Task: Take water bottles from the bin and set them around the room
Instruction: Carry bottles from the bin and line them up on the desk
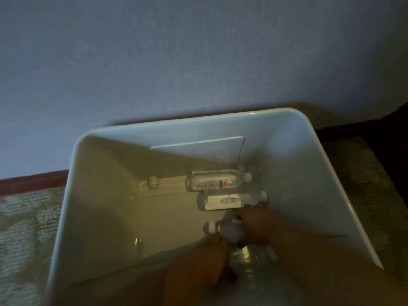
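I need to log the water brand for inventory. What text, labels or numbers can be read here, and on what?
Nothing is legible.
Far bottle: clear label with dark print and a red mark, too blurred to read.
Second bottle: white label, print too blurred to read.
Bin: no marking seen.

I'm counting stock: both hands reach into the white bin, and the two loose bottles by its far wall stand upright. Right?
Not quite. The head view shows both bottles lying on their sides, caps pointing right. Left hand and right hand do reach into the white bin.
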A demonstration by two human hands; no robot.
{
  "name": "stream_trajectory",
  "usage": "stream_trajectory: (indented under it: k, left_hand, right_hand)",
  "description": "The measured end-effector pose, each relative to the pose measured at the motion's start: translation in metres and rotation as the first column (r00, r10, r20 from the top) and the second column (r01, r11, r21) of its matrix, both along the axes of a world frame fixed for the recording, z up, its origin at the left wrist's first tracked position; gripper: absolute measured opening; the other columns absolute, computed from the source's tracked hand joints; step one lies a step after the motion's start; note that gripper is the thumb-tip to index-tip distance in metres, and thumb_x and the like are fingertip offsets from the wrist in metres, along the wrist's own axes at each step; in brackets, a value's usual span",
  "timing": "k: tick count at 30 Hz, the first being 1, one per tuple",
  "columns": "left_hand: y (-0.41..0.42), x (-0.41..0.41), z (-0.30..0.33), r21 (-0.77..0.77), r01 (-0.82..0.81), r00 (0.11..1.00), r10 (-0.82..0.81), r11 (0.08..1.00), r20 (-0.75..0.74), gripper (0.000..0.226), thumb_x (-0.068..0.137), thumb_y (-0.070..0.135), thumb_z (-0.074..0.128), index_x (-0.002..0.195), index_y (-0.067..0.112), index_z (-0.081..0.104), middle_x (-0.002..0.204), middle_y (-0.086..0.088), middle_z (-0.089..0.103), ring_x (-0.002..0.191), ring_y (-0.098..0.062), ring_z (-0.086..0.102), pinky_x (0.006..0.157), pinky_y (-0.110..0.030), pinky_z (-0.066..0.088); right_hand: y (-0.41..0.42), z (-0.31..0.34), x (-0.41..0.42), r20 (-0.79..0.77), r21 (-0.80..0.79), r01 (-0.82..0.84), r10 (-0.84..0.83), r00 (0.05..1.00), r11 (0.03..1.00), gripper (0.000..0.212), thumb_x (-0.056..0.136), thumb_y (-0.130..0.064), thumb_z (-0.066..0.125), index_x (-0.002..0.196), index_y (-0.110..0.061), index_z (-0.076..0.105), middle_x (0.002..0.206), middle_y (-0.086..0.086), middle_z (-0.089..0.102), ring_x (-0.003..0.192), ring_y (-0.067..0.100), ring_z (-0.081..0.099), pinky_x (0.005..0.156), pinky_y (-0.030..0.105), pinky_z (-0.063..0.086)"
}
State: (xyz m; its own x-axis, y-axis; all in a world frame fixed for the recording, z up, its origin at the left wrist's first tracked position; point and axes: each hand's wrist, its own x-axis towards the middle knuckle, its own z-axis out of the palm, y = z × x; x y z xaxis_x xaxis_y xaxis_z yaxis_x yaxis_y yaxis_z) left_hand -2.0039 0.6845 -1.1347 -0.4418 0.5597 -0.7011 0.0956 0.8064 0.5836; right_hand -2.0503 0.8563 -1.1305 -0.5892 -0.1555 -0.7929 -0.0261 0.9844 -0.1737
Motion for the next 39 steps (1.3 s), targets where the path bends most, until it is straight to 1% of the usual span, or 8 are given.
stream_trajectory:
  k: [6, 11, 14, 22, 26, 30, 33, 39]
  left_hand:
    - [-0.009, -0.017, -0.009, -0.095, 0.089, 0.995, -0.093, 0.992, -0.044, 0.063, 0.079, 0.030, 0.080, 0.136, 0.017, 0.055, 0.135, -0.014, 0.059, 0.123, -0.035, 0.057, 0.100, -0.036, 0.046]
    - [-0.052, -0.025, 0.053, -0.129, -0.127, 0.991, 0.131, 0.984, 0.026, 0.066, 0.074, 0.036, 0.082, 0.133, 0.023, 0.055, 0.129, -0.004, 0.064, 0.110, -0.020, 0.062, 0.082, -0.022, 0.046]
    - [-0.088, -0.019, 0.127, -0.016, -0.448, 0.888, 0.447, 0.894, 0.111, 0.047, 0.071, 0.030, 0.083, 0.110, 0.034, 0.056, 0.104, 0.008, 0.066, 0.083, -0.006, 0.061, 0.061, -0.014, 0.045]
    - [-0.160, -0.013, 0.394, 0.271, -0.905, 0.426, 0.725, 0.329, 0.541, 0.061, 0.069, 0.020, 0.075, 0.129, 0.020, 0.062, 0.116, -0.015, 0.074, 0.108, -0.036, 0.071, 0.093, -0.058, 0.055]
    - [-0.207, -0.024, 0.542, 0.385, -0.910, 0.387, 0.642, 0.152, 0.661, 0.040, 0.086, 0.029, 0.059, 0.123, 0.021, 0.070, 0.120, -0.022, 0.071, 0.110, -0.042, 0.068, 0.084, -0.053, 0.058]
    - [-0.255, -0.028, 0.684, 0.491, -0.845, 0.475, 0.718, 0.211, 0.509, 0.047, 0.072, 0.062, 0.070, 0.113, 0.040, 0.071, 0.115, -0.007, 0.076, 0.104, -0.027, 0.073, 0.081, -0.043, 0.060]
    - [-0.293, -0.020, 0.770, 0.610, -0.759, 0.539, 0.745, 0.226, 0.394, 0.047, 0.064, 0.057, 0.079, 0.108, 0.043, 0.072, 0.114, -0.001, 0.077, 0.103, -0.021, 0.074, 0.080, -0.035, 0.060]
    - [-0.379, 0.024, 0.887, 0.715, -0.699, 0.444, 0.796, 0.020, 0.412, 0.062, 0.075, 0.026, 0.082, 0.132, 0.024, 0.057, 0.121, -0.020, 0.071, 0.112, -0.041, 0.068, 0.094, -0.061, 0.054]
  right_hand:
    - [0.017, 0.021, -0.009, 0.181, -0.239, 0.467, -0.434, 0.883, 0.851, 0.026, 0.084, -0.043, 0.071, 0.101, -0.024, 0.074, 0.109, 0.001, 0.072, 0.090, 0.010, 0.065, 0.076, 0.021, 0.047]
    - [-0.014, 0.097, 0.001, 0.681, -0.360, 0.930, -0.701, 0.213, -0.067, 0.034, 0.093, -0.032, 0.049, 0.099, -0.007, 0.071, 0.090, 0.018, 0.068, 0.081, 0.032, 0.064, 0.082, 0.042, 0.049]
    - [-0.032, 0.180, 0.003, 0.778, -0.321, 0.902, -0.623, 0.078, -0.287, 0.046, 0.084, -0.037, 0.052, 0.105, 0.000, 0.068, 0.094, 0.020, 0.066, 0.082, 0.035, 0.063, 0.085, 0.046, 0.047]
    - [-0.103, 0.429, 0.006, 0.675, -0.498, 0.852, -0.687, 0.267, -0.159, 0.056, 0.075, -0.052, 0.070, 0.117, -0.016, 0.072, 0.112, 0.018, 0.074, 0.100, 0.041, 0.072, 0.082, 0.055, 0.059]
    - [-0.167, 0.565, -0.006, 0.653, -0.634, 0.758, -0.632, 0.418, -0.153, 0.048, 0.083, -0.042, 0.060, 0.120, -0.012, 0.070, 0.115, 0.020, 0.073, 0.102, 0.037, 0.072, 0.071, 0.040, 0.062]
    - [-0.234, 0.686, -0.009, 0.633, -0.712, 0.679, -0.580, 0.513, -0.176, 0.063, 0.078, -0.047, 0.074, 0.127, -0.009, 0.064, 0.124, 0.026, 0.067, 0.114, 0.047, 0.064, 0.090, 0.063, 0.054]
    - [-0.280, 0.764, -0.005, 0.586, -0.785, 0.600, -0.494, 0.642, -0.151, 0.076, 0.065, -0.039, 0.091, 0.128, -0.009, 0.062, 0.126, 0.030, 0.064, 0.116, 0.051, 0.062, 0.095, 0.066, 0.050]
    - [-0.355, 0.880, 0.018, 0.463, -0.882, 0.455, -0.395, 0.794, -0.119, 0.064, 0.069, -0.034, 0.085, 0.122, -0.004, 0.066, 0.111, 0.031, 0.068, 0.096, 0.043, 0.069, 0.079, 0.052, 0.056]
